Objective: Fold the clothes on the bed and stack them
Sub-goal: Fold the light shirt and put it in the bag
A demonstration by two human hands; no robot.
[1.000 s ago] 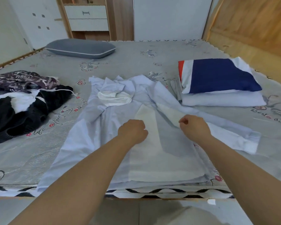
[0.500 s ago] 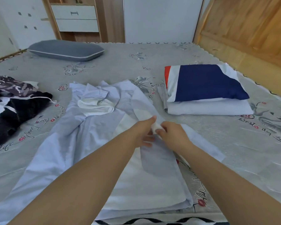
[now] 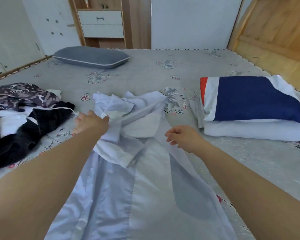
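Two folded pieces [image 3: 255, 110] already sit stacked at the right of the frame, so part of the job looks done. The pale blue shirt [image 3: 121, 184] lies mid-fold at centre, and a dark unfolded heap [image 3: 19, 122] waits at the left. The left hand [image 3: 91, 122] reaches to the shirt's rumpled shoulder, fingers spread; the right hand [image 3: 184, 137] hovers loosely curled, holding nothing. No containers are visible, only the bed [image 3: 163, 73].

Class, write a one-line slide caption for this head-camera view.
Left hand reaches onto the pale blue shirt spread on the bed; right hand hovers, folded stack beside.
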